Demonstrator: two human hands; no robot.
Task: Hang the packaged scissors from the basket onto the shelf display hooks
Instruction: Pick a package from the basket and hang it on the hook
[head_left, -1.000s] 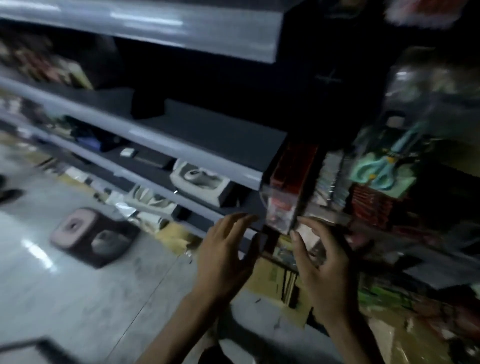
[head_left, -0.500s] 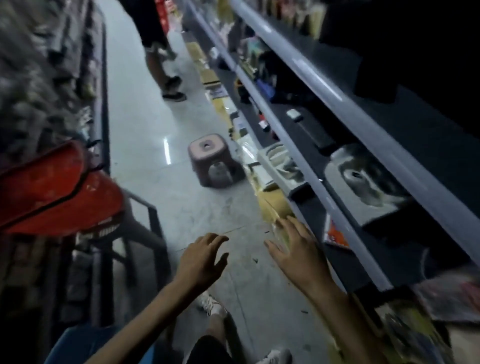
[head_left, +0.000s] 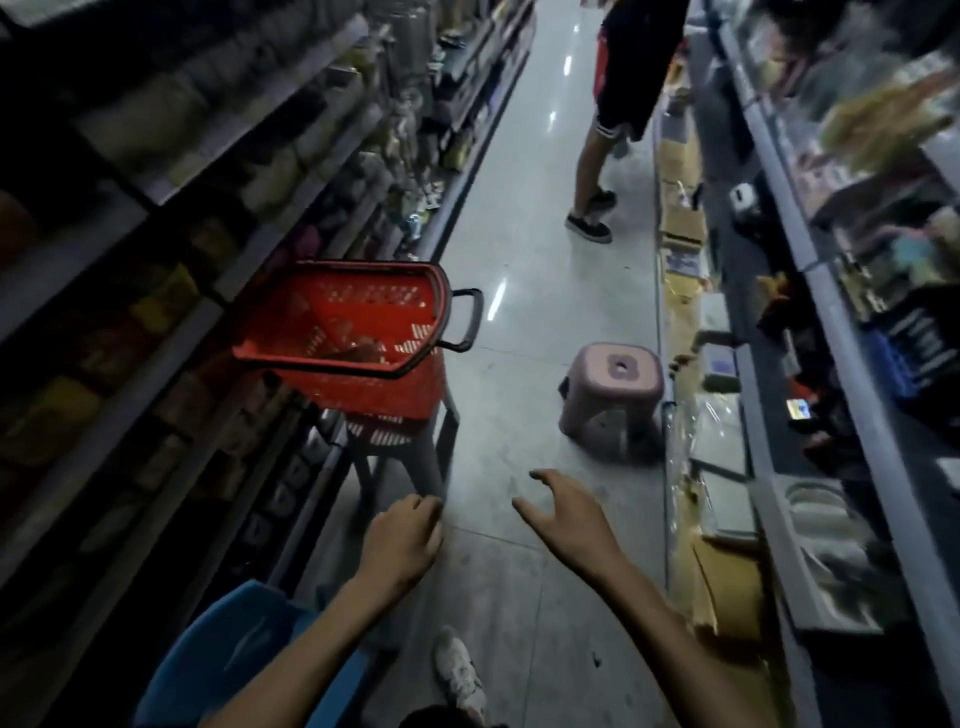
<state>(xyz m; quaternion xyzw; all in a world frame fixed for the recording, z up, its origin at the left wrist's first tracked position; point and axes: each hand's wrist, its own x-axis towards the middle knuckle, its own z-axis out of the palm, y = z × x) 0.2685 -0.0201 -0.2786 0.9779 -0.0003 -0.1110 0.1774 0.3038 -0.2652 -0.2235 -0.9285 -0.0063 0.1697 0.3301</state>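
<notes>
Head view has swung from the display hooks to the basket (head_left: 343, 332). The left hand (head_left: 402, 540) grip is loosely curled and the right hand (head_left: 566, 519) grip spread, both empty, likely reaching for the next scissors.

I see a shop aisle: stocked shelves (head_left: 218, 150) run down both sides of the red shopping basket (head_left: 384, 395), and beyond it another person (head_left: 623, 78) stands on the glossy floor (head_left: 519, 364).

Red basket (head_left: 337, 322) is plastic w/ lots of holes. Floor (head_left: 519, 405) is shiny, smooth tile. Pink stool (head_left: 613, 387) & blue seat (head_left: 234, 649) by me look like smooth plastic. Brown cardboard (head_left: 727, 587) looks dull.
</notes>
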